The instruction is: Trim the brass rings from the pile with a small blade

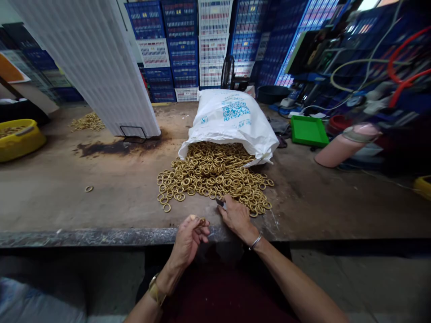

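Observation:
A heap of brass-coloured rings spills from the mouth of a white woven sack onto the table. Just over the table's front edge, my left hand is closed, pinching a ring between thumb and fingers. My right hand is at the near side of the heap, shut on a small dark flat tool whose kind I cannot make out. The tool's tip points left, close to the nearest rings. My right fingers partly hide it.
One loose ring lies to the left. A white corrugated panel stands in a wire holder. At left is a yellow basin; at right, a green tray and pink bottle. Stacked crates line the back.

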### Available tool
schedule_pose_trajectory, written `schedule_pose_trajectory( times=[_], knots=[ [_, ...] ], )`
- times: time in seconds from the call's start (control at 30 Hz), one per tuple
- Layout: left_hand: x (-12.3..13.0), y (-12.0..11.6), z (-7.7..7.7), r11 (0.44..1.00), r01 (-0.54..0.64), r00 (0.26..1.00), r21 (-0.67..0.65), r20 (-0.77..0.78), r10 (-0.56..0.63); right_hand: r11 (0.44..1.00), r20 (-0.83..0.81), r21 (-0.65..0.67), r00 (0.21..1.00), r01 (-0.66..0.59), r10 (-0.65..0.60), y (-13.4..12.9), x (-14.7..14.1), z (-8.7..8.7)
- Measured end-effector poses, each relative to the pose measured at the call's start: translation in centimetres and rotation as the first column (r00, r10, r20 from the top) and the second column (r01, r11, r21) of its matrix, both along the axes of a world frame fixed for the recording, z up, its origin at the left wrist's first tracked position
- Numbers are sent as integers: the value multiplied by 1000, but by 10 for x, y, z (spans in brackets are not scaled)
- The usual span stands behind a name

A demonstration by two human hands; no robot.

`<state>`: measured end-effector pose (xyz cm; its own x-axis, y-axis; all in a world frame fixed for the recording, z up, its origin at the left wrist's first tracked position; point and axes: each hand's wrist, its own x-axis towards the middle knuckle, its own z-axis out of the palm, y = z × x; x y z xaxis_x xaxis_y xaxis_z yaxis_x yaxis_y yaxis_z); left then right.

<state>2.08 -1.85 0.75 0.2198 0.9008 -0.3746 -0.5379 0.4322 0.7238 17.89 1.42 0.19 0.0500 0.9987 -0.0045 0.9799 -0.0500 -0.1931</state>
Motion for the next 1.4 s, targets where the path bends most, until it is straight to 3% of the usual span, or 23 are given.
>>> schedule_pose_trajectory(
  times=[0.17, 0.3, 0.47, 0.57, 0.63, 0.77, 0.87, 0.97, 1.07, 1.23, 1.3, 1.4],
  knots=[
    [-1, 5, 4, 986, 82, 984, -146, 170, -56, 1000, 48, -24, 999, 2, -1, 0, 3, -1],
    [-3, 7, 1, 974, 133, 959, -183, 273, -79, 997, 36, -33, 996, -75, 76, 0, 6, 0],
    [-2, 8, 1, 975, 103, 981, -199, 180, -67, 977, -59, -1, 976, -211, 211, -5, 10, -2],
    [1, 10, 1, 992, 68, 998, -103, 9, -68, 977, -239, 35, 947, -211, 213, -5, 9, 0],
    [3, 12, 0, 999, 52, 986, 7, -156, -51, 974, -459, 44, 861, -224, 219, -4, 8, 4],
    [6, 16, 1, 976, 156, 911, 149, -403, -85, 970, -835, -41, 541, -240, 99, -6, 5, 11],
    [7, 16, 3, 962, 200, 898, 185, -428, -104, 954, -934, -174, 348, -246, -81, -9, 1, 12],
    [9, 14, 3, 969, 155, 910, 192, -409, -64, 940, -956, -221, 246, -259, -157, -11, -2, 10],
    [9, 13, 1, 981, 111, 925, 159, -377, -44, 957, -949, -210, 278, -199, -151, -9, -4, 7],
    [7, 15, -4, 993, 87, 970, 82, -236, -66, 986, -886, -40, 462, -160, 39, -7, -8, 7],
    [8, 15, -4, 992, 102, 974, 74, -212, -84, 987, -882, -30, 469, -156, 47, -6, -10, 8],
    [9, 13, -3, 989, 112, 963, 92, -254, -86, 986, -921, -127, 383, -108, -77, -5, -13, 7]
  ],
)
